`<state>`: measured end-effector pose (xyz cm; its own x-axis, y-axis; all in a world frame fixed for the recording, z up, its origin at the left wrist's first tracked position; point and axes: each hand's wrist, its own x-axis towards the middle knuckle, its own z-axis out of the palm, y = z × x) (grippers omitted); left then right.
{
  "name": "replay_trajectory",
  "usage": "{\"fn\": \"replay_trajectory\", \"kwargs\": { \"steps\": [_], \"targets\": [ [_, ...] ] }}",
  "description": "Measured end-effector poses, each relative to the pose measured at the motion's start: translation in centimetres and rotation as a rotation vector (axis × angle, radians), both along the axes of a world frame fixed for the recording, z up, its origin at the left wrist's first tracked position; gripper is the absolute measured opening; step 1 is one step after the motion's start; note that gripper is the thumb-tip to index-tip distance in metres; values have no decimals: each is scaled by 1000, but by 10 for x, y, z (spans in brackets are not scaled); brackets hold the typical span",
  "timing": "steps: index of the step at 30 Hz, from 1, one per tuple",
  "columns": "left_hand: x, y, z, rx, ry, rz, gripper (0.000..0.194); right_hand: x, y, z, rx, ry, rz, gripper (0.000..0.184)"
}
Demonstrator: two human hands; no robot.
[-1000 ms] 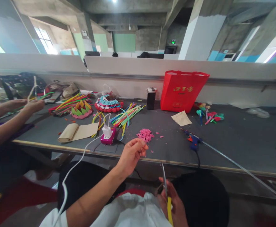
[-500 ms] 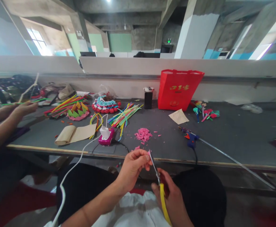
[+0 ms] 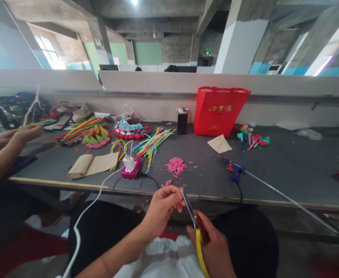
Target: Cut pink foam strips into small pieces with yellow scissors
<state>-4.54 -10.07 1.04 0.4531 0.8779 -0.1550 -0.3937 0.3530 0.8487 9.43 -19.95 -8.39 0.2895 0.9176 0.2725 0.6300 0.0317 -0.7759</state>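
My right hand [image 3: 212, 241] is closed around a pair of scissors [image 3: 198, 247] with yellow handles, their blades pointing up toward my other hand. My left hand [image 3: 165, 206] is pinched at the blade tips; whatever lies between its fingertips is too small to make out, though a bit of pink shows there. Just beyond my fingers, at the table's front edge, lie a few pink scraps [image 3: 167, 183]. Farther back is a heap of small pink cut pieces [image 3: 176, 166].
A purple socket block [image 3: 130, 172] with a white plug sits left of my hands, its white cable crossing my lap. Coloured pipe cleaners [image 3: 154, 143], a paper roll [image 3: 84, 165], a red bag [image 3: 220, 112] and a glue gun [image 3: 235, 170] lie around. A co-worker's hands [image 3: 21, 137] are at left.
The scissors have come up from the right to my left hand's fingertips. Pink scraps have appeared near the table's front edge. The co-worker's hands have shifted left.
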Motion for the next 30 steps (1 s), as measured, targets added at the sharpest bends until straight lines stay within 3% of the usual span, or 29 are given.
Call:
{"fn": "replay_trajectory", "kwargs": {
  "steps": [11,23,30],
  "targets": [
    [4,-4,-6,-25,-43,46,14,-6,-2,-7,60,21,21,40],
    [4,-4,-8,-49,-69,42,14,-9,0,-4,19,160,37,37],
    [1,-3,-7,-25,-71,9,13,-5,2,1,8,290,-51,38]
  ]
}}
